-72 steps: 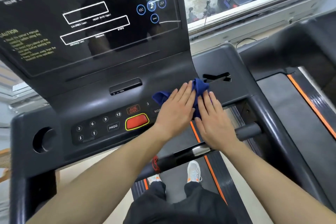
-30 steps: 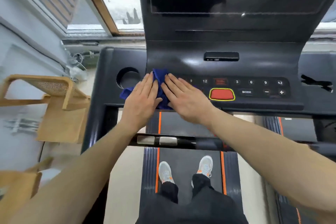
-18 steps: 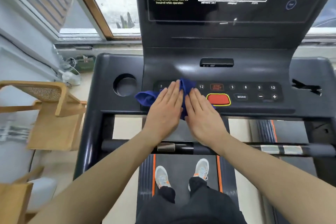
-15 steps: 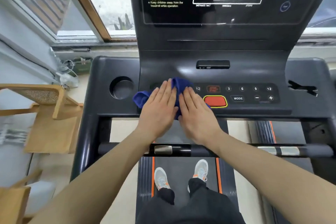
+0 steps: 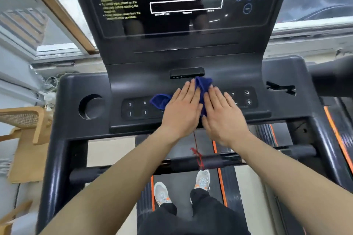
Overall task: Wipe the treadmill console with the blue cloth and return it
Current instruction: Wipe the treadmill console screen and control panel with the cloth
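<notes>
The black treadmill console (image 5: 191,57) fills the upper middle of the head view. A blue cloth (image 5: 160,101) lies bunched on its button panel (image 5: 137,108), over the centre keys. My left hand (image 5: 183,108) presses flat on the cloth, fingers straight and close together. Beside it, my right hand (image 5: 223,114) is flat too, covering the cloth's right part. Blue folds stick out to the left of my left hand and above my fingertips, just under the small port slot (image 5: 187,72). The centre buttons are hidden under my hands.
A round cup holder (image 5: 91,106) sits at the console's left, a slotted recess (image 5: 280,89) at its right. The handlebar (image 5: 219,163) with a red cord (image 5: 197,156) crosses under my forearms. A wooden chair (image 5: 24,120) stands left of the treadmill, and windows lie behind.
Both hands have slid the cloth from the panel's left end rightward to the centre and slightly up. The red button is now covered. The camera view shifted too.
</notes>
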The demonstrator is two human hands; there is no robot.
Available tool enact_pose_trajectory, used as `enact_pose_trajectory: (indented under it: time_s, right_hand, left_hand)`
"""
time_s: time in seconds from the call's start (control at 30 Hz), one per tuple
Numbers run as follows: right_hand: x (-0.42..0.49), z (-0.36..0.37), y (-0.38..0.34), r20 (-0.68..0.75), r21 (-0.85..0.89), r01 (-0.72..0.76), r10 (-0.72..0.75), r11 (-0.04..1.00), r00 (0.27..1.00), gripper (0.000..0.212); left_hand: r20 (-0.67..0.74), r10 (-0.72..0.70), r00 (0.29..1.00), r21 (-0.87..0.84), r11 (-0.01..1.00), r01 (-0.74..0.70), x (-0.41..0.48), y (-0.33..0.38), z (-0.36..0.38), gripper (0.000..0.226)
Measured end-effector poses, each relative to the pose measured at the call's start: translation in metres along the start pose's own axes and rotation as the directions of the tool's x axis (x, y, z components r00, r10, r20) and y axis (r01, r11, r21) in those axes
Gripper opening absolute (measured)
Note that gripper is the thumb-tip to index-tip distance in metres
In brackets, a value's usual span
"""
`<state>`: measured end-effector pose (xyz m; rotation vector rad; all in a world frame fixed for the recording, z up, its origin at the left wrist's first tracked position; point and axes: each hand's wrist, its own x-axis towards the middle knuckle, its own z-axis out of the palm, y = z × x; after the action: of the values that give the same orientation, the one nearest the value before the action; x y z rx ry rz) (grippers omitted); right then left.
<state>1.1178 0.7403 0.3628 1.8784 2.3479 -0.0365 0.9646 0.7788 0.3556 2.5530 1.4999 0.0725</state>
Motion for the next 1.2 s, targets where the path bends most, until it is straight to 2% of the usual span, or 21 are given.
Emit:
enact_pose_trajectory:
  time_s: [0.17,0.3,0.4,0.57,0.63,0.77,0.87,0.93,1.03,1.1,1.2]
  right_hand:
    - [-0.029,0.012,0.067,0.055,0.059,-0.219,0.216,0.974,0.975,0.075]
    - [-0.032,0.013,0.06,0.059,0.12,-0.285,0.28,0.951,0.958,0.074]
    - [-0.021,0.012,0.016,0.028,0.161,-0.189,0.187,0.969,0.982,0.072]
    - [0.028,-0.007,-0.084,-0.051,0.281,0.111,-0.1,0.953,0.994,0.071]
    - [0.041,-0.013,-0.119,-0.04,0.278,0.193,-0.19,0.941,0.981,0.071]
    - [0.048,-0.014,-0.132,0.014,0.198,0.271,-0.279,0.942,0.96,0.077]
    - [0.056,-0.018,-0.105,0.01,0.151,0.252,-0.257,0.956,0.966,0.084]
    - [0.054,-0.018,-0.076,0.02,0.138,0.18,-0.185,0.974,0.983,0.084]
    - [0.027,-0.008,-0.017,0.039,0.124,0.056,-0.061,0.991,0.997,0.081]
    - [0.002,0.0,0.026,0.049,0.108,-0.036,0.031,0.994,0.998,0.079]
    - [-0.022,0.008,0.073,0.076,0.129,-0.212,0.204,0.969,0.976,0.077]
  left_hand:
    - [0.074,0.155,0.985,-0.029,0.988,-0.153,0.055,0.075,0.01,0.058]
    - [0.048,0.212,0.976,-0.047,0.977,-0.21,0.048,0.075,0.003,0.056]
    - [-0.047,0.178,0.983,-0.036,0.983,-0.179,0.011,0.032,0.002,0.059]
    - [-0.117,-0.133,0.984,-0.077,0.989,0.125,-0.06,-0.08,0.004,0.051]
    - [-0.132,-0.191,0.973,-0.049,0.981,0.186,-0.083,-0.108,0.0,0.054]
    - [-0.123,-0.287,0.95,-0.172,0.949,0.264,-0.095,-0.112,-0.004,0.054]
    - [-0.177,-0.332,0.926,-0.186,0.936,0.3,-0.062,-0.093,-0.004,0.056]
    - [-0.159,-0.275,0.948,-0.2,0.949,0.242,-0.037,-0.067,-0.002,0.057]
    - [-0.129,-0.075,0.989,-0.181,0.982,0.051,-0.009,-0.018,0.004,0.058]
    - [-0.113,0.063,0.992,-0.155,0.985,-0.08,0.011,0.017,0.01,0.05]
    - [-0.08,0.168,0.983,-0.159,0.971,-0.179,0.051,0.072,0.01,0.053]
